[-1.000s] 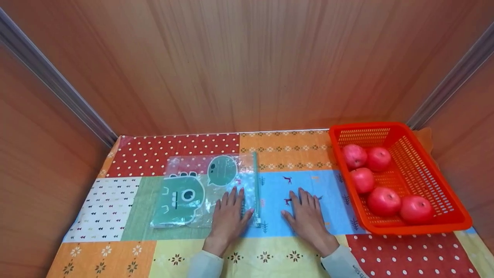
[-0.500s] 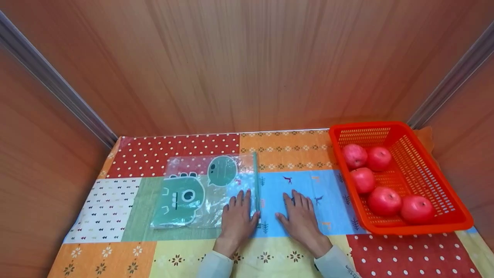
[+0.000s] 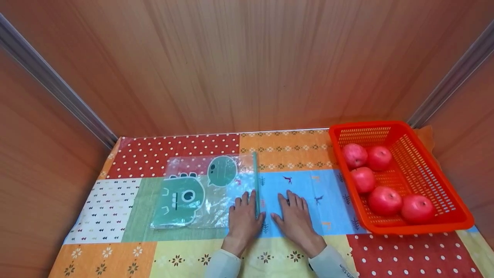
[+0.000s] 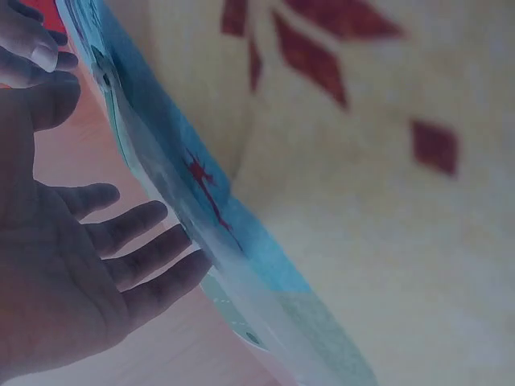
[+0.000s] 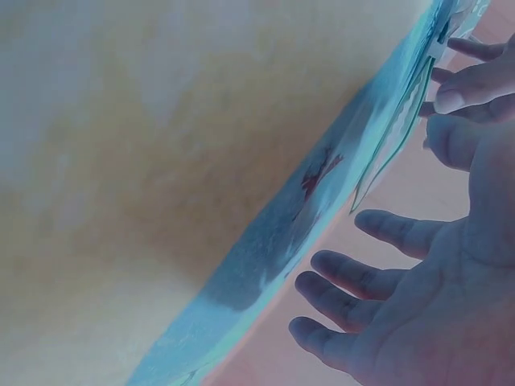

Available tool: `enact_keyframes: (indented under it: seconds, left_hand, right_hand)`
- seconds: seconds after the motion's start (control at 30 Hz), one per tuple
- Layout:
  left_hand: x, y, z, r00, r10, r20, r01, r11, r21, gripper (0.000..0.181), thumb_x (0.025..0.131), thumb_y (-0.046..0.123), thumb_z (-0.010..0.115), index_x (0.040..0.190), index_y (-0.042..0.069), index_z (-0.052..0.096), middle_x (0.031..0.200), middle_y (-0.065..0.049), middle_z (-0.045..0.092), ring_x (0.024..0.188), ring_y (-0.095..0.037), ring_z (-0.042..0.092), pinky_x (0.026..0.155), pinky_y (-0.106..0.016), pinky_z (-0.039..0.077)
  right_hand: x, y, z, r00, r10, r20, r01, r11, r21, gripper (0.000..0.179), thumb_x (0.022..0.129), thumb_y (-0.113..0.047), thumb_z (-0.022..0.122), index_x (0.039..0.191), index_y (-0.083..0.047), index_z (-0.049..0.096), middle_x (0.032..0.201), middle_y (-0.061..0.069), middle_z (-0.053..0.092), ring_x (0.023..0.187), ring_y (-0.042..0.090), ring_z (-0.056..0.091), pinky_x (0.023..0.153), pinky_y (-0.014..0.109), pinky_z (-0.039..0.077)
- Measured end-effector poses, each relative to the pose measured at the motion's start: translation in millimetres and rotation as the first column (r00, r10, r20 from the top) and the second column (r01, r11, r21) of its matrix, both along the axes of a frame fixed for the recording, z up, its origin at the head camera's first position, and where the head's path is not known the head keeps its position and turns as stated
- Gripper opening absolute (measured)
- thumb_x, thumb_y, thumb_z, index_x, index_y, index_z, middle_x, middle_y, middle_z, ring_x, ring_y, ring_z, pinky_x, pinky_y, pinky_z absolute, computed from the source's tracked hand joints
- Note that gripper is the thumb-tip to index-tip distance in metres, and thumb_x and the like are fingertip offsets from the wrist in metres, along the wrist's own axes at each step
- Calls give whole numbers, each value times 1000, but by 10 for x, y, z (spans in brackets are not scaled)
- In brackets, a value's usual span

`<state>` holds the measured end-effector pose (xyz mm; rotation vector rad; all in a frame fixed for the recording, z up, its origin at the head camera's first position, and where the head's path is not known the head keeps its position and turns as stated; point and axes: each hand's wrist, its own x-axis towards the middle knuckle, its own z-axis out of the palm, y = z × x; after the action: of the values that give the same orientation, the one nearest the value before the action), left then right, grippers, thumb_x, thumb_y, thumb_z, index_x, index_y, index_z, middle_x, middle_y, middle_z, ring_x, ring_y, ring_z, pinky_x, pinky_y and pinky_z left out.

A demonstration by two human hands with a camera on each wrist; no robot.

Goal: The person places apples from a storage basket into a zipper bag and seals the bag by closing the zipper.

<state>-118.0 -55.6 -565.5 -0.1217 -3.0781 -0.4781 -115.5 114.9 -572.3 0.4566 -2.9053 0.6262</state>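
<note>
A clear zip bag printed with a green cartoon monster lies flat on the patchwork cloth. Its green zip edge faces right. My left hand extends over the bag's near right corner, palm down, with relaxed fingers; in the left wrist view the fingers hold nothing. To the right of the zip edge, my right hand is spread over the blue patch of cloth, and its fingers hold nothing either. The hands are apart, thumbs towards each other. Whether the left fingertips touch the bag I cannot tell.
At the right stands an orange-red plastic basket with slotted walls. Several red apples lie in it, mostly along its left and near sides. Wood-grain panels enclose the cloth-covered table at the back and both sides.
My left hand has slid right across the bag towards its zip edge. My right hand has shifted slightly left, so the two hands are closer together. Bag and basket stay put.
</note>
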Motion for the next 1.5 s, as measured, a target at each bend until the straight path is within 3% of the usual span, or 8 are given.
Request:
enact_keyframes:
  seconds: [0.33, 0.8, 1.07, 1.23, 1.5]
  left_hand:
    - [-23, 50, -18, 999, 18, -31, -20, 997, -77, 67, 96, 38, 77, 152, 9, 54, 139, -17, 62, 122, -36, 60, 99, -54, 56]
    - [-19, 102, 19, 997, 37, -73, -34, 998, 44, 49, 100, 15, 70, 146, 3, 59, 127, -18, 65, 110, -34, 64, 89, -49, 61]
    - [-21, 110, 36, 997, 62, -36, -57, 990, 131, 45, 100, 8, 68, 144, 2, 59, 123, -18, 67, 107, -34, 65, 88, -51, 62]
    - [-13, 105, 46, 997, 81, -8, -77, 970, 229, 44, 100, 1, 65, 144, 1, 58, 120, -18, 68, 108, -33, 68, 94, -51, 61]
    - [14, 84, 47, 995, 97, -10, -85, 913, 399, 47, 96, -12, 60, 142, -5, 57, 116, -19, 69, 109, -35, 72, 98, -51, 59]
  right_hand:
    - [6, -47, 10, 1000, 9, -14, -9, 1000, -9, 57, 96, -26, 78, 140, 6, 59, 144, 31, 53, 133, 46, 50, 111, 66, 38]
    - [-26, -83, 40, 1000, 13, 9, -13, 1000, -26, 55, 95, -23, 78, 139, 5, 60, 143, 30, 55, 132, 46, 51, 110, 66, 39]
    - [-33, -125, 45, 1000, -1, 11, 1, 1000, -25, 53, 96, -23, 77, 139, 5, 62, 141, 28, 57, 131, 44, 52, 111, 63, 41]
    - [-28, -151, 42, 1000, -9, 15, 9, 999, -49, 52, 96, -21, 77, 138, 5, 62, 140, 27, 58, 131, 43, 53, 110, 62, 42]
    - [-39, -202, 51, 998, -25, 49, 31, 992, -119, 49, 95, -17, 77, 136, 5, 63, 138, 25, 60, 127, 42, 56, 104, 61, 47]
